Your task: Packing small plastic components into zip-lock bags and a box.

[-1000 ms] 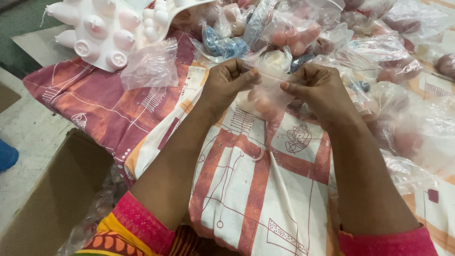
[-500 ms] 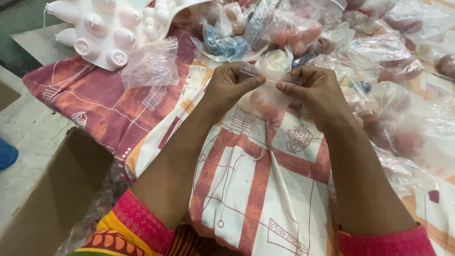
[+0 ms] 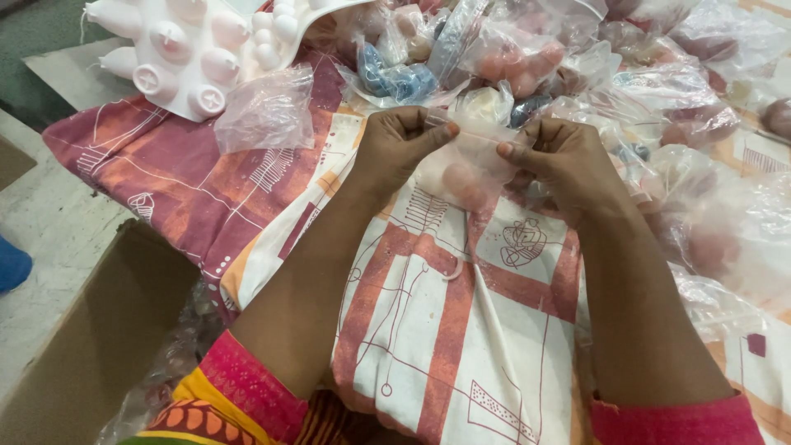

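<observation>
The left hand (image 3: 395, 144) and the right hand (image 3: 556, 156) are both closed in a pinch on the top edge of a small clear plastic bag (image 3: 470, 165), stretching its mouth flat between thumbs and fingers just above the patterned red, orange and white cloth (image 3: 428, 330) that covers the work surface. Inside the bag sits a pale pink rounded object (image 3: 457, 177), its exact shape blurred by the film. Beyond the held bag, at the far edge of the cloth, lies a heap of filled clear plastic bags (image 3: 527, 58); pinkish and blue lumps show through them, but what they are is hard to make out, and the heap runs out of view at the top and right. An empty-looking crumpled clear bag (image 3: 264, 111) lies on the cloth to the left of the hands, touching a white moulded plastic tray with round knobs (image 3: 189, 49), cut off at the top. Off the cloth's near left corner stands a brown cardboard box (image 3: 91, 330), with more clear bags dimly visible inside.
</observation>
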